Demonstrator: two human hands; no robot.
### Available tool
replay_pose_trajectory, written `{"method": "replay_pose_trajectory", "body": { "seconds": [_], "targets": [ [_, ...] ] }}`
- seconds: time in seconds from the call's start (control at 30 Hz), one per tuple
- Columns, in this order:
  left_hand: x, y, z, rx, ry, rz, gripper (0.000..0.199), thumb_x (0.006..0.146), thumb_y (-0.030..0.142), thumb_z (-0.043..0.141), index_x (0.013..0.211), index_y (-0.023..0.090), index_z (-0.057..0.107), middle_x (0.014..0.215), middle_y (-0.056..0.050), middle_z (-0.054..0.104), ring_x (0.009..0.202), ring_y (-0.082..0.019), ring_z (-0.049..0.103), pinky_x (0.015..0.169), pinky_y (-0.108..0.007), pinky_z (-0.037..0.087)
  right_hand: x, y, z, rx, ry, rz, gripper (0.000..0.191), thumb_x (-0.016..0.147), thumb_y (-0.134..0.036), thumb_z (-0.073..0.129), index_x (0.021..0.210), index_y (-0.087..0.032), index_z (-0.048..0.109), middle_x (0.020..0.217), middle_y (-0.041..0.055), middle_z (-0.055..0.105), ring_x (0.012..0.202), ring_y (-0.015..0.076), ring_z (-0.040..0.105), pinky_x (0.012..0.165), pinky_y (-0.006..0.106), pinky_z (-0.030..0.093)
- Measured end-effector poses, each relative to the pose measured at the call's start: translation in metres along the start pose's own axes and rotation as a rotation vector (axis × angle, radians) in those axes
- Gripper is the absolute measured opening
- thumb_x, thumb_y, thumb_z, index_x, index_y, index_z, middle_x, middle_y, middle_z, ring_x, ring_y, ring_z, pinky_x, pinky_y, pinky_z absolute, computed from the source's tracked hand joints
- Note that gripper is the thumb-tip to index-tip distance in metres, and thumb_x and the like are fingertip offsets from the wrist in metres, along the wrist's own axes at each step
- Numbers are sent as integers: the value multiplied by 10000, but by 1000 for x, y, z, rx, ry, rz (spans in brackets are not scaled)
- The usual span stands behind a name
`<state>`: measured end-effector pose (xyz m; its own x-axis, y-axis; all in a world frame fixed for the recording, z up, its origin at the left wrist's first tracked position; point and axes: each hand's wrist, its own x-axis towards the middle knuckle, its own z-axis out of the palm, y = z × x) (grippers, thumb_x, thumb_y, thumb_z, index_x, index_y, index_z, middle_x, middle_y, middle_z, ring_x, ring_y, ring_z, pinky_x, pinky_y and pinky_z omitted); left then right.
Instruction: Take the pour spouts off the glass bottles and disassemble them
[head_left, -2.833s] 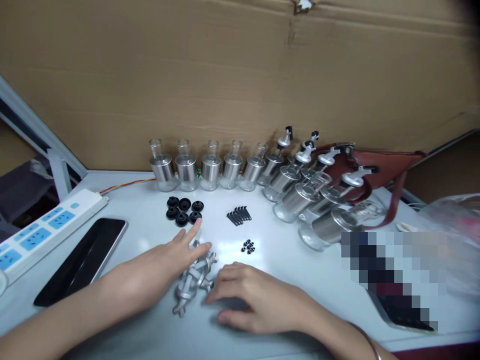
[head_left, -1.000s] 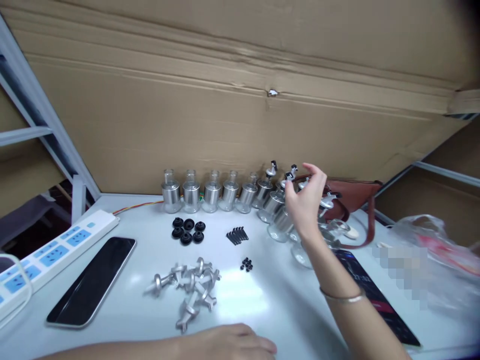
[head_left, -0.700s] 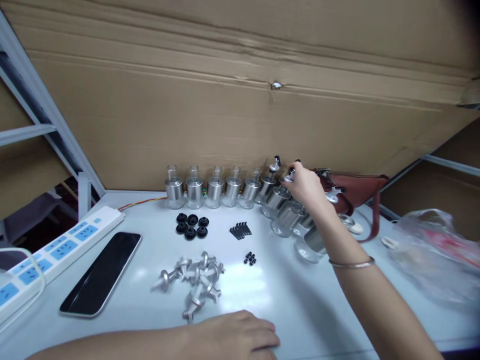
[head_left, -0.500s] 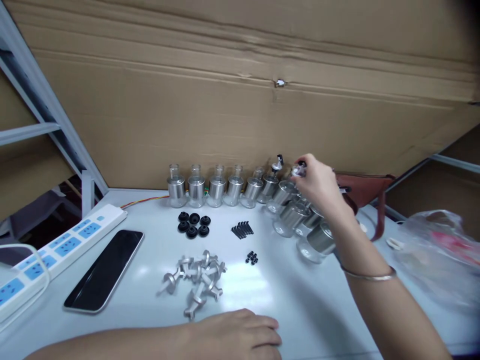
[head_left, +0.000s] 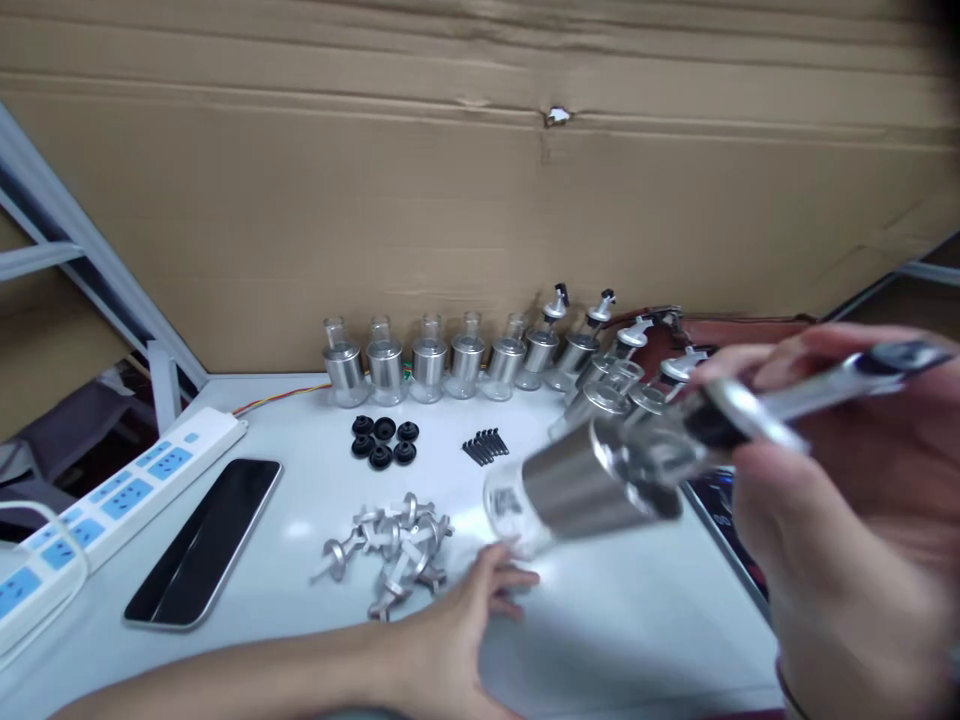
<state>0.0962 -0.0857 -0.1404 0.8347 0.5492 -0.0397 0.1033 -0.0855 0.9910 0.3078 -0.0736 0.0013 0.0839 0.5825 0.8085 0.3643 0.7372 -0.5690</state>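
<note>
My right hand is closed around the neck and pourer of a glass oil bottle with a brushed metal sleeve. It is tilted almost flat and blurred, its clear base pointing left and its black-tipped spout to the right. Below that base is my left hand, fingers apart; whether it touches the glass I cannot tell. Silvery pourer parts lie heaped beside the left hand. Beyond them are several black stoppers and a row of thin black pieces.
Bottles without pourers line the back left; bottles with pourers curve along the right. A phone and a white power strip lie left. Cardboard stands behind the table, and a brown leather bag sits at the back right.
My right hand has come from the back bottles toward me and now holds a tilted bottle with a pourer. My left hand has risen from the table and spread its fingers near the bottle's base.
</note>
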Motion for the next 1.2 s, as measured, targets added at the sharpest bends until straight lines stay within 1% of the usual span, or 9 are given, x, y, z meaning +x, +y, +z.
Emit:
{"method": "replay_pose_trajectory", "body": {
  "seconds": [0.1,0.17,0.23,0.33,0.43,0.5,0.73,0.97,1.2],
  "targets": [
    [5,-7,-1,-246,64,127,1451,430,586,890,1485,199,-29,1532,-250,175,1421,-400,218,1153,-571,145,-30,-4,0,176,-189,89,367,860,-268,652,1223,-275,597,973,76,547,887,250,603,681,361,587],
    [7,-3,-2,-321,54,162,1302,441,518,914,1463,189,178,1482,-211,325,1375,-390,317,1151,-543,176,-47,-3,4,222,-355,170,366,884,-275,627,1246,-288,573,994,79,556,914,246,617,721,352,596],
    [7,5,-3,-326,48,140,1007,521,426,905,1356,164,407,1349,-158,510,1259,-365,467,1106,-506,291,-61,0,12,299,-428,219,366,908,-266,594,1269,-306,553,1036,79,556,951,238,624,791,362,589],
    [7,15,-3,-307,48,93,690,650,316,821,1254,145,535,1232,-112,605,1149,-333,554,1023,-452,400,-74,5,26,455,-347,332,413,932,-307,564,1336,-347,491,1131,74,558,953,209,644,806,328,580],
    [7,16,-3,-294,61,90,689,657,303,787,1271,138,521,1247,-119,590,1141,-333,555,991,-433,430,-81,7,36,568,-312,543,405,956,-402,506,1357,-378,459,1175,61,580,929,183,659,816,306,565],
    [7,13,-3,-276,70,86,696,639,315,802,1253,138,528,1219,-119,602,1126,-329,562,977,-430,441,-85,6,41,582,-336,634,335,974,-415,461,1302,-364,506,1089,44,618,909,167,651,828,294,545],
    [8,15,-3,-297,53,57,595,640,232,803,1180,155,565,1140,-85,631,1102,-301,579,996,-442,436,-87,-1,60,553,-242,677,315,957,-524,442,978,-249,593,784,7,593,691,133,563,663,246,466],
    [8,12,-1,-278,70,53,603,633,257,816,1167,143,559,1126,-95,626,1095,-309,572,1009,-455,427,-80,-6,66,578,-138,838,379,911,-590,492,972,-223,567,713,-10,576,642,126,554,627,239,439],
    [8,13,-1,-330,71,44,646,627,260,822,1202,143,553,1158,-98,602,1131,-312,540,1044,-472,383,-76,3,66,562,-187,780,395,942,-591,415,969,-223,554,672,-12,579,595,122,568,554,212,460]
  ]
}}
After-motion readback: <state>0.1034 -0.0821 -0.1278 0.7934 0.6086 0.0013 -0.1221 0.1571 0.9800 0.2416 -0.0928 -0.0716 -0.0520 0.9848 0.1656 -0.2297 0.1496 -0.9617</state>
